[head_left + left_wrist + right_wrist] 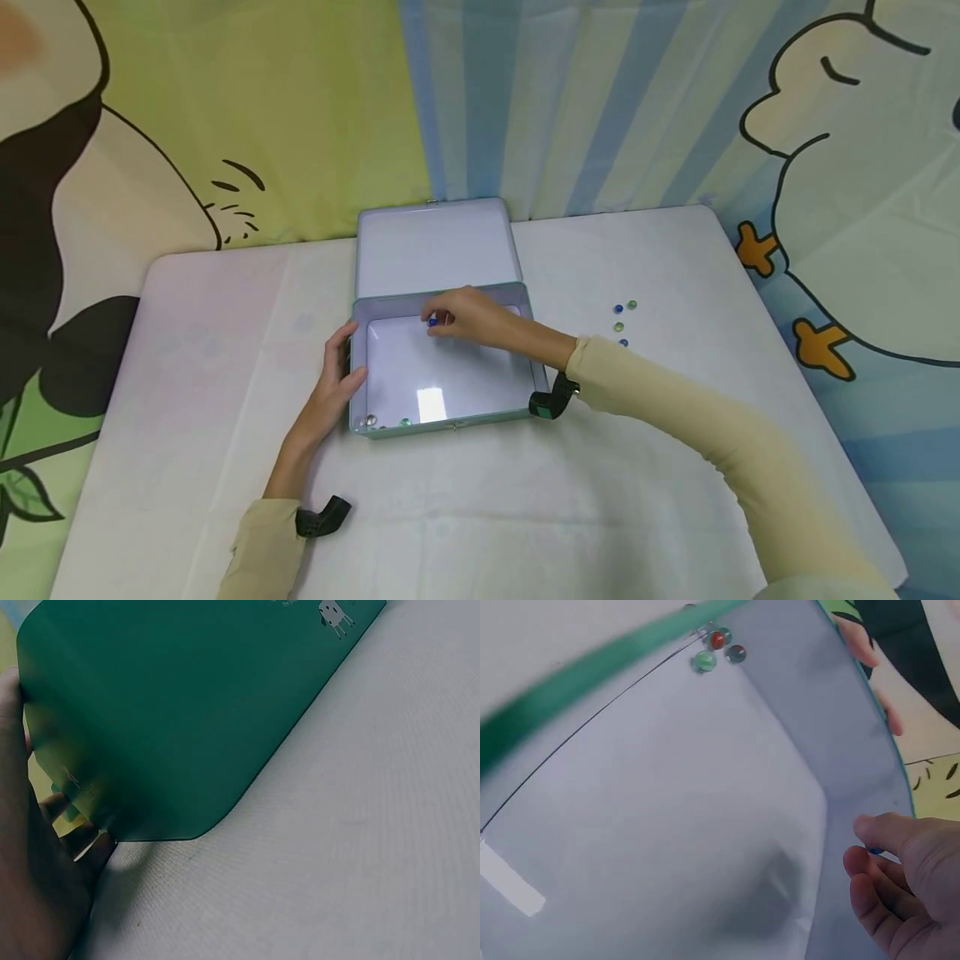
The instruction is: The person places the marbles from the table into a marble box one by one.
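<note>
My right hand (472, 317) reaches over the open metal box (441, 427) and pinches a blue marble (432, 322) between thumb and fingertips. In the right wrist view, that marble (874, 850) is mostly hidden by the fingers, beside the box's inner wall. My left hand (330, 392) rests against the box's left side, its fingers spread along the outside and the thumb at the rim. The left wrist view shows the green outer wall (172, 727) up close. Several marbles, including a green marble (704, 661) and a red marble (717, 639), lie together in one box corner.
The box's hinged lid (438, 250) lies back toward the striped curtain (555, 108). To the right of the box, several loose marbles, among them a green marble (632, 304) and a blue marble (618, 308), sit on the white tabletop (480, 533).
</note>
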`<state>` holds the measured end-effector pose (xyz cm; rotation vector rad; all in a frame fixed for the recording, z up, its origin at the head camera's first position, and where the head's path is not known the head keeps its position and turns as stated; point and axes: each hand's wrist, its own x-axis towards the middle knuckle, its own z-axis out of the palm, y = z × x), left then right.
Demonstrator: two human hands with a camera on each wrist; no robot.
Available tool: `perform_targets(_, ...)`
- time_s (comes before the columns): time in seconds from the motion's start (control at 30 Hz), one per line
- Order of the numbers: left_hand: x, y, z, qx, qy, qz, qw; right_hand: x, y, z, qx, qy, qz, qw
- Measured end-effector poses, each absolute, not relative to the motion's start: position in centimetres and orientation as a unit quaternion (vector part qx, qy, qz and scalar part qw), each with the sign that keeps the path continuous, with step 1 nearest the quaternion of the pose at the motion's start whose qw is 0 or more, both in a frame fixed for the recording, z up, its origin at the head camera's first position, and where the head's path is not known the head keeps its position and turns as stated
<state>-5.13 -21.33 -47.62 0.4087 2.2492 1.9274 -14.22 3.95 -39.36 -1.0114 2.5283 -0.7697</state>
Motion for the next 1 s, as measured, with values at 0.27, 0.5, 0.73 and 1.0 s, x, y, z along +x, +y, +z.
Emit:
perform_targets(0.27, -5.1, -21.3, -47.6, 0.135, 0.746, 0.648, 0.074, -15.3, 2.8, -40.7, -0.354, 0.876, -0.254, 0.209)
perform_targets(0.5, -5.1, -21.2, -47.6, 0.134, 0.745, 0.649, 0.074, -15.8, 2.1, -41.5, -0.354, 0.876, -0.242, 0.219)
perform_targets(0.73, -4.9, -21.1, -47.8, 0.134, 0.747, 0.647, 0.074, -15.8, 2.0, -42.0, -0.386, 0.878, -0.184, 0.215)
perform_targets(1.0, -5.0, -21.1, -47.6, 0.13, 0.753, 0.641, 0.076, -16.2, 2.2, -42.5, -0.404, 0.873, -0.17, 0.212)
